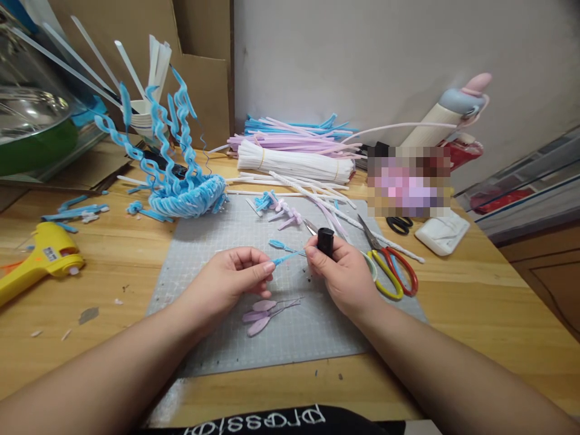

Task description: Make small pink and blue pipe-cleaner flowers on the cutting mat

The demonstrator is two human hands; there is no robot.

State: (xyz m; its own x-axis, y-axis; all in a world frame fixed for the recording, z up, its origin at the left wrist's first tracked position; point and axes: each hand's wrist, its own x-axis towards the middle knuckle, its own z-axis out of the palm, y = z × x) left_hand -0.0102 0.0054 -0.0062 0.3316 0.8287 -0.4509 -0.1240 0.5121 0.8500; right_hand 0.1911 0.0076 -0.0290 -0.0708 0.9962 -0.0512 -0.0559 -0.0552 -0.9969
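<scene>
My left hand (244, 272) pinches a short blue pipe-cleaner piece (286, 258) between thumb and finger. Its thin end reaches across to the fingertips of my right hand (347, 275). That hand is closed round a small black object (325, 241), whose kind I cannot make out. Just beyond the fingers lies another blue pipe-cleaner piece (278, 244) with a looped end. Flat lilac petal-shaped pieces (259, 325) with thin wire stems rest on the grey cutting mat (217, 344) below my hands. Small twisted blue pieces (265, 199) and lilac ones (287, 215) lie farther back.
Scissors (393, 269) with red and yellow handles lie to the right, near a white case (441, 232). Pipe-cleaner bundles (294, 160) line the wall. On the left stand a fuzzy blue basket-like form (188, 196) with spirals and a yellow glue gun (49, 257).
</scene>
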